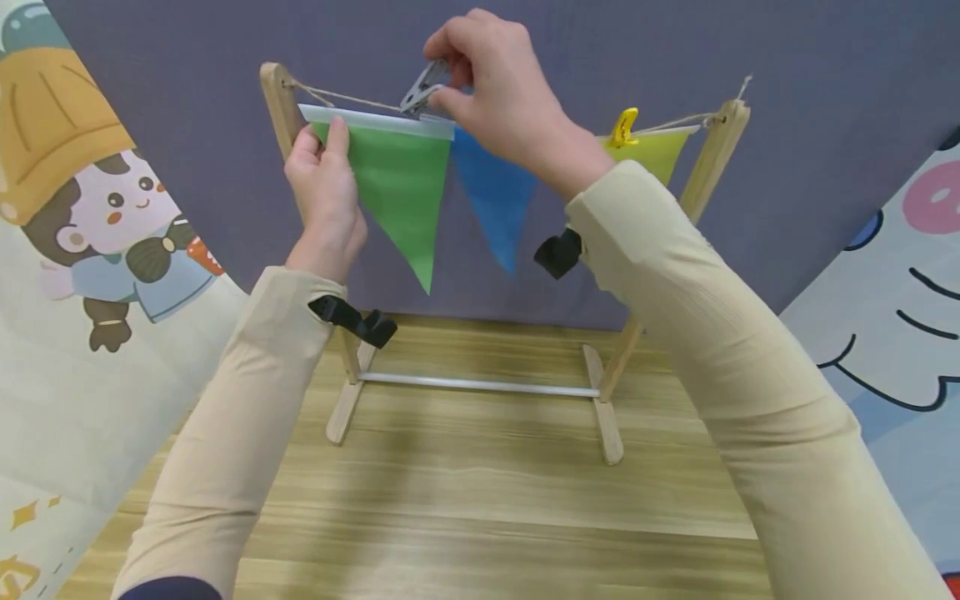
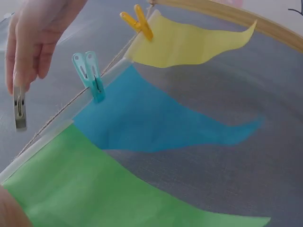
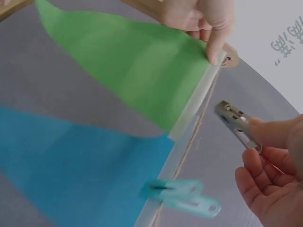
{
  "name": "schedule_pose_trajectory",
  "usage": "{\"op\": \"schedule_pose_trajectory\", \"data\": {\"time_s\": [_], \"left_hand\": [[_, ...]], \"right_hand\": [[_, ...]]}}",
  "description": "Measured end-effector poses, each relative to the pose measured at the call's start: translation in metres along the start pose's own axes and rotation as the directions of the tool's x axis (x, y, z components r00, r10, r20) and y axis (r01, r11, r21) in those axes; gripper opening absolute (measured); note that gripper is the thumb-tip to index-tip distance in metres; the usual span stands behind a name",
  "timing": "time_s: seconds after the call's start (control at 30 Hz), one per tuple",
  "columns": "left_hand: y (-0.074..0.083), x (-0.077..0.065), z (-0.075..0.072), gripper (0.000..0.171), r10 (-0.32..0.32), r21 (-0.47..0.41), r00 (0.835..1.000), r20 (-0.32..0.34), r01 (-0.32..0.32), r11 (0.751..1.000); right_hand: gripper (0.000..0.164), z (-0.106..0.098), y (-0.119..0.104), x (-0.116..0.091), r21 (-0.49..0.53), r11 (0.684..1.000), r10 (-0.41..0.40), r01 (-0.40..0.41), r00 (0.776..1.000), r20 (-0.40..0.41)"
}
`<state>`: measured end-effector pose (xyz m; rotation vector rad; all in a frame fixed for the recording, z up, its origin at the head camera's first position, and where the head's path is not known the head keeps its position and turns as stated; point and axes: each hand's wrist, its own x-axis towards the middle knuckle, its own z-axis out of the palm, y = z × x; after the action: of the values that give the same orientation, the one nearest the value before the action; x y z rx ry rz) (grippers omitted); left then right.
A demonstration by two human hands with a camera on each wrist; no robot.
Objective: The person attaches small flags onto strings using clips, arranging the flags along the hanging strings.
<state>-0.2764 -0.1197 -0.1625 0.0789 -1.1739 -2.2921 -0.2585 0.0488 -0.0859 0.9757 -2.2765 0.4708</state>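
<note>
My left hand [image 1: 328, 192] pinches the white top edge of a green pennant [image 1: 405, 175] near its left corner, with the thumb in front. Just above that edge, my right hand [image 1: 498, 87] holds a grey clothespin [image 3: 234, 120] between thumb and fingers. In the right wrist view the clothespin is apart from the twine [image 3: 191, 137] and the pennant. Beside the green pennant hangs a blue pennant [image 2: 151, 116], fixed to the twine by a teal clothespin [image 2: 90, 75]. Farther right, a yellow clothespin [image 1: 624, 127] grips a yellow pennant [image 1: 652, 154].
Two wooden posts [image 1: 708, 167] hold the twine, with a white rod [image 1: 480, 384] joining them low down. Their feet [image 1: 603, 425] stand on a wood-grain surface [image 1: 480, 508]. Behind is a grey-purple backdrop [image 1: 660, 50]. Cartoon-printed panels [image 1: 60, 400] flank both sides.
</note>
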Motion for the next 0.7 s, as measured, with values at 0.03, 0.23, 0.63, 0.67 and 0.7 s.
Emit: {"op": "schedule_pose_trajectory", "data": {"time_s": [0.03, 0.23, 0.63, 0.67, 0.7], "left_hand": [[0.0, 0.001, 0.001, 0.008, -0.007, 0.009, 1.0, -0.007, 0.007, 1.0], [0.003, 0.002, 0.002, 0.007, -0.014, 0.032, 1.0, -0.01, 0.014, 0.999], [0.0, 0.005, 0.007, 0.008, -0.045, 0.019, 0.999, -0.019, 0.045, 0.999], [-0.001, 0.005, 0.008, 0.008, -0.042, 0.023, 0.999, -0.02, 0.043, 0.999], [0.0, 0.005, 0.008, 0.008, -0.045, 0.024, 0.999, -0.021, 0.045, 0.999]], "right_hand": [[0.028, 0.0, -0.002, 0.003, -0.007, 1.0, 0.01, -0.01, 1.0, 0.008], [0.026, 0.004, -0.008, 0.018, -0.059, 0.998, 0.02, -0.018, 0.999, 0.046], [0.025, 0.005, -0.01, 0.033, -0.116, 0.99, 0.089, -0.074, 0.988, 0.125], [0.024, 0.005, -0.01, 0.034, -0.121, 0.988, 0.108, -0.092, 0.986, 0.13], [0.024, 0.005, -0.01, 0.036, -0.123, 0.986, 0.126, -0.11, 0.983, 0.132]]}}
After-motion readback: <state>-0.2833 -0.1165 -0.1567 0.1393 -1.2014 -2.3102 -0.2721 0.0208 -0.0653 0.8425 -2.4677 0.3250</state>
